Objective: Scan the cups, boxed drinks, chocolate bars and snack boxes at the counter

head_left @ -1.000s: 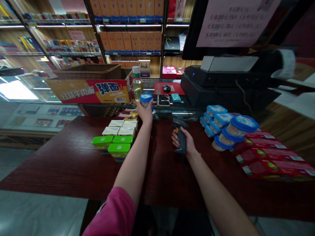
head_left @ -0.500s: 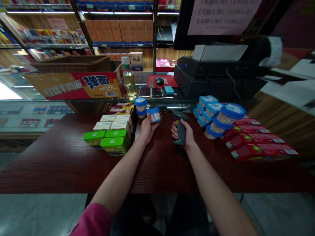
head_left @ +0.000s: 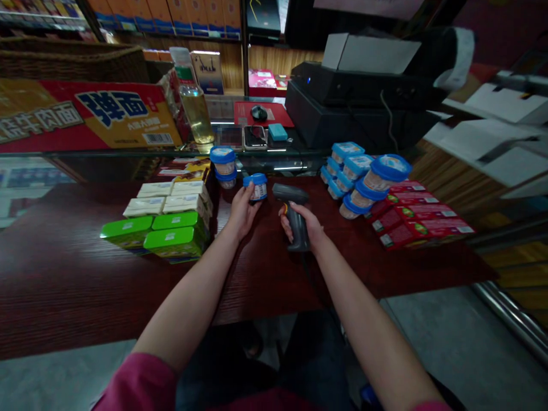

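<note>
My left hand (head_left: pixel 244 211) is closed around a small blue-lidded tub (head_left: pixel 257 187) with a printed label, low over the dark wooden counter (head_left: pixel 252 279). In my right hand (head_left: pixel 306 225) is a dark grey barcode scanner (head_left: pixel 296 220), its head pointing left toward the tub. Two like tubs (head_left: pixel 224 166) stand stacked just left of the held one. To the right rises another stack of blue-lidded tubs (head_left: pixel 363 191), beside small blue-lidded boxes (head_left: pixel 346 168).
Green-topped packs (head_left: pixel 173 237), cream boxes (head_left: pixel 171 200) and brown-yellow packets (head_left: pixel 184 169) sit on the left. Red boxes (head_left: pixel 422 217) lie at the right. Behind are a carton (head_left: pixel 128 117), a bottle (head_left: pixel 194 108), a phone (head_left: pixel 256 137) and a black cash-register unit (head_left: pixel 338 123).
My view has tipped down and turned right. The tub in my left hand has gone from tilted to nearly upright, and the scanner's head now sits closer to it.
</note>
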`<move>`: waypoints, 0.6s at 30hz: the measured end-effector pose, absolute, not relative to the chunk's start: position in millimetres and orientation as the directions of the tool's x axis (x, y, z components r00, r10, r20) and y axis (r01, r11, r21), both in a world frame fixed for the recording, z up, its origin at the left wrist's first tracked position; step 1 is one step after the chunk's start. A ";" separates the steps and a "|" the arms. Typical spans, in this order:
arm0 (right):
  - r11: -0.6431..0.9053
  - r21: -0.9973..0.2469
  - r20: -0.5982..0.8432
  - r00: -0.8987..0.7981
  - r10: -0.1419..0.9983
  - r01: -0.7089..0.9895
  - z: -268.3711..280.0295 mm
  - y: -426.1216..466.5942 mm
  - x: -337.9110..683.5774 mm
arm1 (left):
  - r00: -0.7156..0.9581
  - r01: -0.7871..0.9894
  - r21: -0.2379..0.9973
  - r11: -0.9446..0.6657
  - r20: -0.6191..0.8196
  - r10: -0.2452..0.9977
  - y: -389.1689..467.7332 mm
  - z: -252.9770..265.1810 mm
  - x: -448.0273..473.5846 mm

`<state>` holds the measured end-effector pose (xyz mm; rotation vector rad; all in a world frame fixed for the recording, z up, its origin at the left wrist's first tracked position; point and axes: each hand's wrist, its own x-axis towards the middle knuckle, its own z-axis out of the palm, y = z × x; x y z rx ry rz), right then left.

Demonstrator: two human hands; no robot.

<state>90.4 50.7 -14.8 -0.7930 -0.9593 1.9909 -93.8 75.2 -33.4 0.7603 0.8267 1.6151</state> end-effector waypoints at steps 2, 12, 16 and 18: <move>-0.408 -0.836 -0.190 -0.504 0.842 -0.367 -15.3 51.4 90.2 | -0.173 -0.576 0.806 -0.137 0.044 0.984 76.0 -33.7 -93.5; -0.442 -0.822 -0.209 -0.530 0.822 -0.360 -17.2 55.6 91.9 | -0.170 -0.635 0.762 -0.128 0.023 0.985 79.0 -32.5 -91.7; -0.434 -0.812 -0.214 -0.494 0.843 -0.390 -15.0 52.7 90.8 | -0.172 -0.572 0.809 -0.133 0.041 0.984 77.0 -31.9 -93.4; -0.412 -0.811 -0.209 -0.451 0.867 -0.415 -13.6 46.1 93.7 | -0.174 -0.497 0.855 -0.148 0.070 0.982 75.3 -30.9 -92.1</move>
